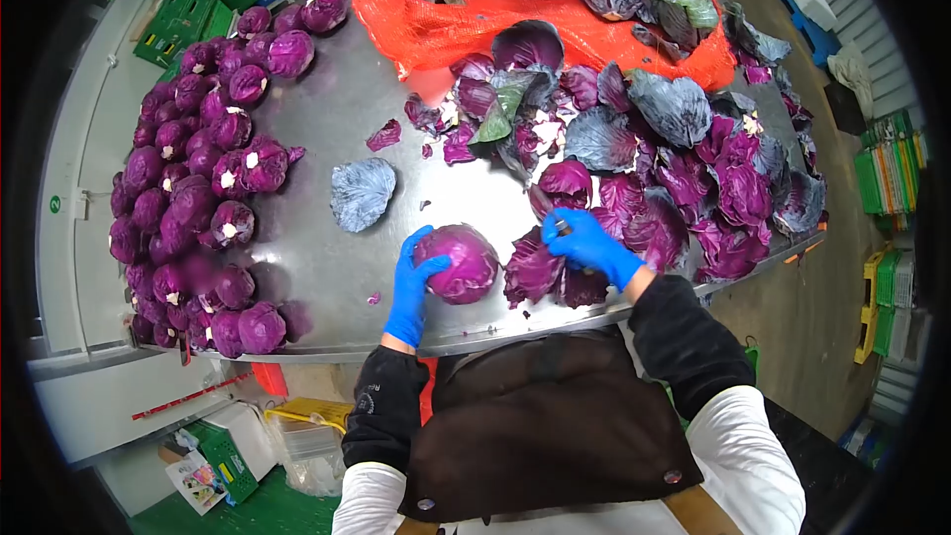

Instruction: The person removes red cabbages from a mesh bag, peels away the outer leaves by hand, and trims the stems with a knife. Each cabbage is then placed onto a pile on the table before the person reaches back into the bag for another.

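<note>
My left hand (414, 282), in a blue glove, curves around the left side of a red cabbage (468, 266) at the table's near edge. The cabbage is smooth, round and purple. To its right, my right hand (586, 246), also gloved in blue, is closed around what looks like a small dark-handled knife (563, 227); the fingers hide most of it. Just under and beside that hand lie loose purple leaves (532, 270). One bluish outer leaf (363, 194) lies flat on the steel beyond my left hand.
Trimmed red cabbages (193, 203) are piled along the left of the steel table (327, 109). A heap of leaves (684, 173) covers the right side. At the back, an orange net bag (446, 30) holds more dark leaves. Green crates (173, 25) stand beyond the far left.
</note>
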The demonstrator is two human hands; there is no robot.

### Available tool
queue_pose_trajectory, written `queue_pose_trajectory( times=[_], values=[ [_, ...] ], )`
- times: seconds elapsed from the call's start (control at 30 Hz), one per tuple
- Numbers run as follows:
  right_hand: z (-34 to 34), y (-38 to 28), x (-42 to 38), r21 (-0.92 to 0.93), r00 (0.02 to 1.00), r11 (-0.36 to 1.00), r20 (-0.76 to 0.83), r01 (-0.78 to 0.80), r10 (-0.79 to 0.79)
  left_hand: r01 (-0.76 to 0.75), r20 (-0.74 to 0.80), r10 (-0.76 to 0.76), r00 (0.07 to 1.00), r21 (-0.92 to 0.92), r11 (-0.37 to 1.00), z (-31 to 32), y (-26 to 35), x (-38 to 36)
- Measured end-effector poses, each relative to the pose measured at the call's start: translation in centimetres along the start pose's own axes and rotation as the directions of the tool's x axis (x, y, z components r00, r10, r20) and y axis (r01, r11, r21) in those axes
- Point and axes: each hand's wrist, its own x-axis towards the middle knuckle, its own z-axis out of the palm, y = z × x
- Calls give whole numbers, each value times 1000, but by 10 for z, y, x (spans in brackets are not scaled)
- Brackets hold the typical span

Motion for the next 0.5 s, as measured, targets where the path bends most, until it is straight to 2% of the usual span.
queue_pose_trajectory(
  times=[0.03, 0.07, 0.1, 0.13, 0.17, 0.2, 0.23, 0.27, 0.3, 0.33, 0.4, 0.43, 0.47, 0.5],
  values=[
    [-25, 0, 3, -439, 977, 898, -198, -15, -80, 36, 38, -30, 999, -173, 984, -8, -4, 4],
    [-41, 0, 6, -774, 913, 621, -334, -123, -235, 35, 38, -28, 999, -173, 984, -12, -9, 4],
    [-37, -16, 1, -773, 911, 622, -338, -124, -237, 134, 86, -112, 990, -322, 937, -16, -14, 3],
    [-30, -34, -7, -743, 904, 669, -264, 33, -338, 235, 144, -190, 971, -457, 858, -20, -19, 0],
    [-19, -47, -10, -694, 876, 695, -201, 188, -438, 295, 170, -244, 955, -455, 840, -16, -15, -8],
    [-3, -47, -3, -652, 815, 633, -41, 417, -579, 303, 178, -248, 952, -448, 841, -13, -16, -9],
    [15, -49, 2, -323, 855, 804, 33, 499, -517, 411, 376, -208, 903, -613, 674, -9, -18, -9],
    [32, -73, -9, -209, 965, 944, 129, 253, -230, 530, 544, -117, 831, -711, 461, -4, -21, -11],
    [40, -68, -2, -310, 966, 922, 181, 233, -183, 567, 590, -82, 803, -715, 409, 3, -21, -16],
    [42, -66, -1, -308, 967, 923, 177, 230, -182, 571, 593, -86, 801, -712, 409, 6, -23, -18],
    [43, -61, 4, -170, 949, 959, 259, 226, -178, 498, 532, -83, 843, -712, 495, 14, -22, -20],
    [45, -47, 9, -108, 892, 908, 267, 404, -365, 472, 500, -123, 857, -668, 576, 17, -22, -22],
    [42, -51, 5, -106, 890, 908, 271, 405, -365, 469, 496, -122, 859, -670, 576, 15, -23, -23],
    [36, -59, -3, 36, 913, 972, 336, 233, -231, 477, 469, -164, 868, -694, 539, 13, -26, -24]
  ],
)
